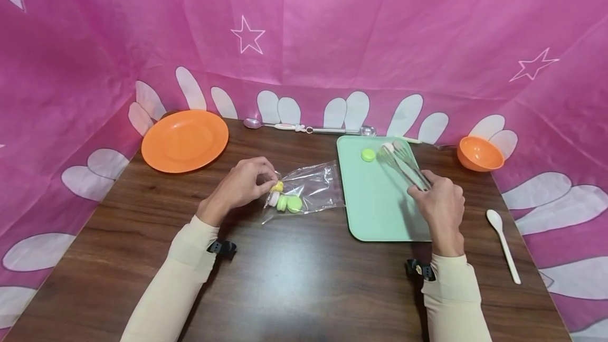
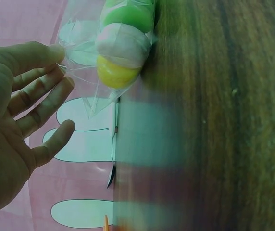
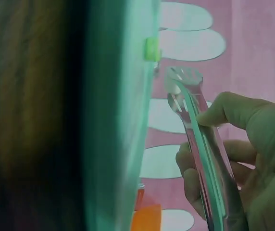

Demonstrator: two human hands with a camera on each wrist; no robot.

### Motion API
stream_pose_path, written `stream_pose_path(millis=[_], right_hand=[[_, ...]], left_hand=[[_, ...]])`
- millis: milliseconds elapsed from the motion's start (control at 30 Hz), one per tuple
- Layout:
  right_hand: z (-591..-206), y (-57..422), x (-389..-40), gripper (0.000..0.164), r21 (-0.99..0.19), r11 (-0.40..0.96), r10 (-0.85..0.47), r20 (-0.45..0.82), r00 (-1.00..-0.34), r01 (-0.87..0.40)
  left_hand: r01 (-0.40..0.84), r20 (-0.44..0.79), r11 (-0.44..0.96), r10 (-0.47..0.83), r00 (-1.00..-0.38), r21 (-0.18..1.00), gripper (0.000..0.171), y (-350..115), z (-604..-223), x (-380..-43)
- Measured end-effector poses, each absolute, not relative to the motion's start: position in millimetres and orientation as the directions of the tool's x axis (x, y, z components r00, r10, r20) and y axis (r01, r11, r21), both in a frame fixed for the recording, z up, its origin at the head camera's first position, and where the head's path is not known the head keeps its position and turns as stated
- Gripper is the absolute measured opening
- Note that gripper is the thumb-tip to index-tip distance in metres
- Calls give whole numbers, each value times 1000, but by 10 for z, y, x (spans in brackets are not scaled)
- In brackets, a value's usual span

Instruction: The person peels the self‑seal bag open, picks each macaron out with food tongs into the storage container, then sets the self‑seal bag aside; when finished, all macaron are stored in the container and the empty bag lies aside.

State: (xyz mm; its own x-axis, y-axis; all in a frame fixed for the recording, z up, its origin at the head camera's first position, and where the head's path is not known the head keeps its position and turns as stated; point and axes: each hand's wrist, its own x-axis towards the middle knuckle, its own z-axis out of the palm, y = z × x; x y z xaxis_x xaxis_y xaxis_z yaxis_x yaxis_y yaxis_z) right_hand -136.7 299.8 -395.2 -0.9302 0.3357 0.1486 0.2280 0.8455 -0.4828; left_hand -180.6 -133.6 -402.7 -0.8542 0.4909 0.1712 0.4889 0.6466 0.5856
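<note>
Sleeves (image 1: 161,284) nearest cam. L hand (image 1: 243,182) pinches bag (image 1: 315,181) edge, thumb to finger, others loosely spread; bag w/ macarons (image 1: 294,203) on table (image 1: 294,300), L of tray (image 1: 380,215). R hand (image 1: 440,202) grips tongs (image 3: 209,168), fingers curled round, tips over tray's far end.

No lettering, numbers or labels are readable.

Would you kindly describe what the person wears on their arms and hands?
The left sleeve and right sleeve are plain cream and end near the wrists. A small black device sits at each wrist. The left hand and right hand are ungloved.
</note>
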Motion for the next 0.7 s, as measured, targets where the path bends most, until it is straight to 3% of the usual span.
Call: stream_pose_path(millis=[200,433,567,700], right_hand=[[-3929,3010,-1367,54,-489,856,282,166,-945,170],[-3644,2899,-1294,45,-504,862,-42,36,-998,-55],[-3591,2783,-1263,40,-514,845,-209,-63,-976,-148],[-3673,2590,-1273,39,-513,830,-296,-71,-952,-220]], left_hand=[[502,185,637,498,-847,584,6,-1339,-4034,-1811],[502,190,640,493,-849,582,5,-1338,-4026,-1806],[498,184,643,492,-851,581,6,-1339,-4036,-1813],[497,181,649,492,-852,575,5,-1336,-4046,-1812]])
